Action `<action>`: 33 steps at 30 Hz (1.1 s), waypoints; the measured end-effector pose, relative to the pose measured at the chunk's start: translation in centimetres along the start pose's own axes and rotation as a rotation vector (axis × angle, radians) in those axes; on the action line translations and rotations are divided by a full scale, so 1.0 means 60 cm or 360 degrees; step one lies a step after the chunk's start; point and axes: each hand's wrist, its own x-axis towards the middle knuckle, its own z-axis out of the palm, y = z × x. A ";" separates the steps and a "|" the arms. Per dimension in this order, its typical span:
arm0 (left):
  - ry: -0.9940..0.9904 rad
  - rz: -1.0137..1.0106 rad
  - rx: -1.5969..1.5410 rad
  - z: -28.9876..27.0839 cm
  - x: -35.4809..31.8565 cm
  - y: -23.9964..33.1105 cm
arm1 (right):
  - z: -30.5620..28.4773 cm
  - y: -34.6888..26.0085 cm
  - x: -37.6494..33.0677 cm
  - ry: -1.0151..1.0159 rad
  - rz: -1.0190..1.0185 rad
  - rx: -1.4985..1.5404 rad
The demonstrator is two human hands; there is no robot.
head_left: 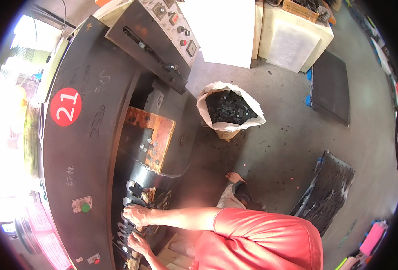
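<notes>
A factory workshop. A big black press machine [80, 148] with a button control panel [172, 22] stands on a stained concrete floor [280, 135]. A white sack [229, 110] holds black offcuts.

black punched sheet [138, 191], flat on press bed

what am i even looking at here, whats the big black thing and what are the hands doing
This is one picture from a wide fisheye camera worn on a person's head, looking down, so straight edges bend. The big black thing is a heavy workshop machine with a button panel on top. On its bed lies a black sheet with shapes cut out. Both bare hands press flat on it: one hand higher up, the other nearer the lower edge; which is which is unclear. On the floor stands a white sack full of black offcuts.
</notes>
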 end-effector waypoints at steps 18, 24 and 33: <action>0.0148 0.0240 -0.0276 -0.095 -0.031 0.113 | -0.109 -0.085 -0.024 0.0213 0.0478 0.0073; -0.0437 0.0241 -0.0986 -0.218 -0.040 0.008 | 0.062 -0.186 0.064 0.0041 0.0269 -0.0049; -0.0118 -0.0519 -0.1382 -0.130 0.084 -0.252 | 0.338 -0.188 0.145 -0.0621 0.0209 -0.0564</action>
